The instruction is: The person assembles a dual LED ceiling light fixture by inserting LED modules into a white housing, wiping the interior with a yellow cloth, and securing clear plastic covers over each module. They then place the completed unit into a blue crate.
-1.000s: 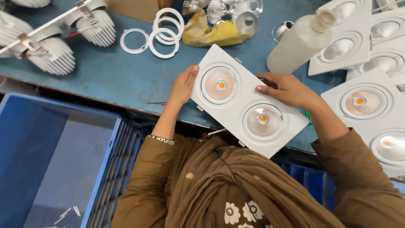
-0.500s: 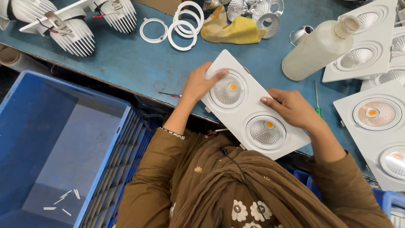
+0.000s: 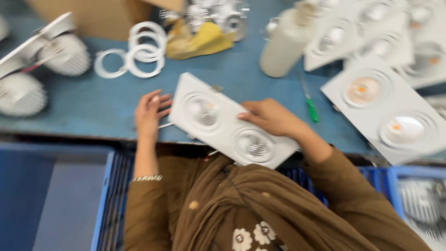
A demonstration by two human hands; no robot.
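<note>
Blue worktable (image 3: pixel 83 111), smooth and cluttered, with a white twin-lamp panel (image 3: pixel 227 122) lying slantwise at the near edge, flat, matte, two round ribbed lenses. Right hand (image 3: pixel 272 117) pressing down on top, fingers spread flat, gripping nothing. Left hand (image 3: pixel 149 113) loosely open just beside the left end. Looks mid-inspection; probably needs a firmer two-handed grip next.

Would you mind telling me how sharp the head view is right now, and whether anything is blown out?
Head view: motion blur smears everything; the left hand, right hand and the white twin-lamp panel have soft edges; lens detail is lost. The white rings and panels at right look slightly overbright, without harsh glare; shadows on the blue table are faint.
</note>
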